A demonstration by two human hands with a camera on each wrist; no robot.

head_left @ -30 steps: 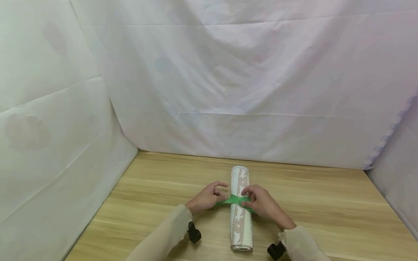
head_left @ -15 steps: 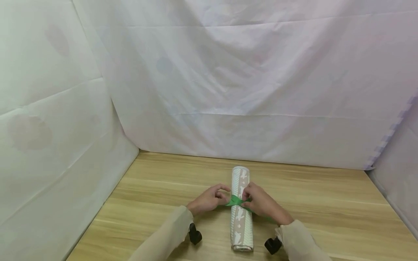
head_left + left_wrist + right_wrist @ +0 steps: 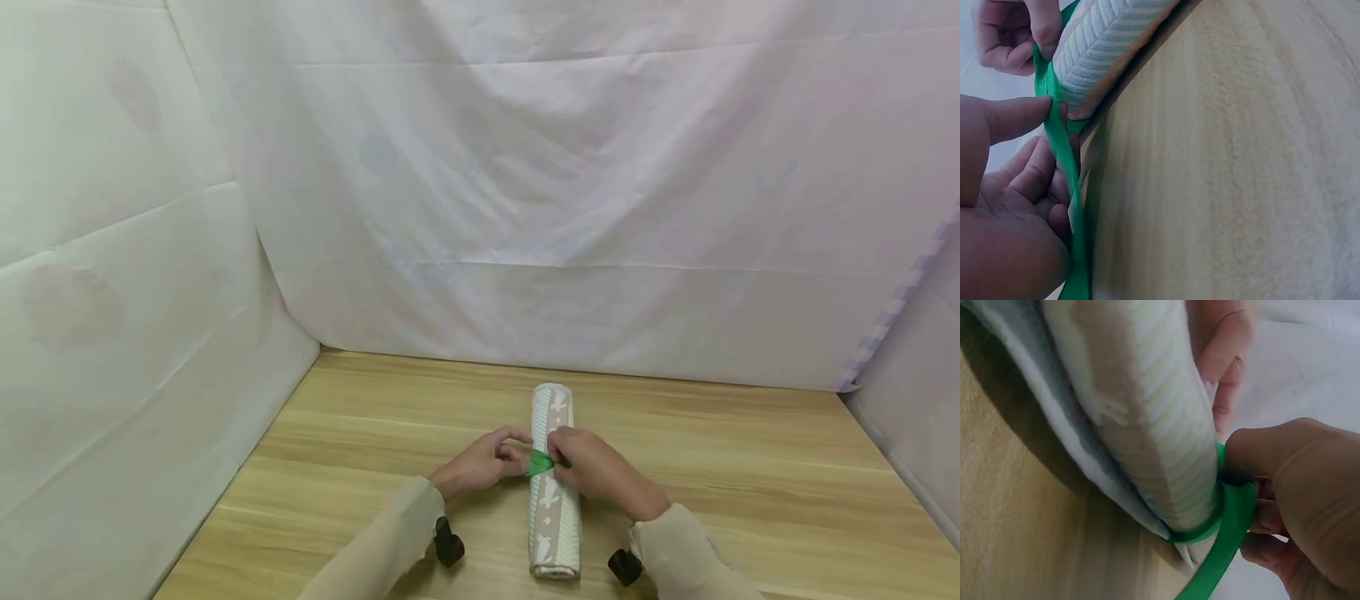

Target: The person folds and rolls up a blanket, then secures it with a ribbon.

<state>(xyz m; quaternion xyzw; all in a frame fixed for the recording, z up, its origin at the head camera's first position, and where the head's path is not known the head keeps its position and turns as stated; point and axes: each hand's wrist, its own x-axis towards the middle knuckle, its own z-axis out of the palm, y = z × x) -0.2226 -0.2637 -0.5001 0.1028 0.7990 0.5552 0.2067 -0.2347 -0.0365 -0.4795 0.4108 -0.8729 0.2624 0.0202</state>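
A rolled-up cloth [image 3: 555, 525], pale with a ribbed weave and a beige band of white figures, lies lengthwise on the table. Round its middle runs a green ribbon [image 3: 538, 463]. On the roll's left side my left hand [image 3: 480, 462] pinches the ribbon between thumb and fingers; a long tail [image 3: 1077, 269] hangs down past the palm in the left wrist view. From the right, my right hand [image 3: 598, 471] reaches over the roll and pinches the ribbon at its top. In the right wrist view, another ribbon tail [image 3: 1225, 544] trails below the right-hand fingers.
The wood-grain table [image 3: 360, 417] extends on both sides of the roll. White fabric walls [image 3: 480, 208] stand at the back, left and right. A black wrist camera [image 3: 448, 542] sits below the left wrist, another [image 3: 625, 567] below the right.
My right hand has moved a little left over the roll, covering more of the ribbon. My left hand has edged right, up to the roll. The roll has stayed nearly in place.
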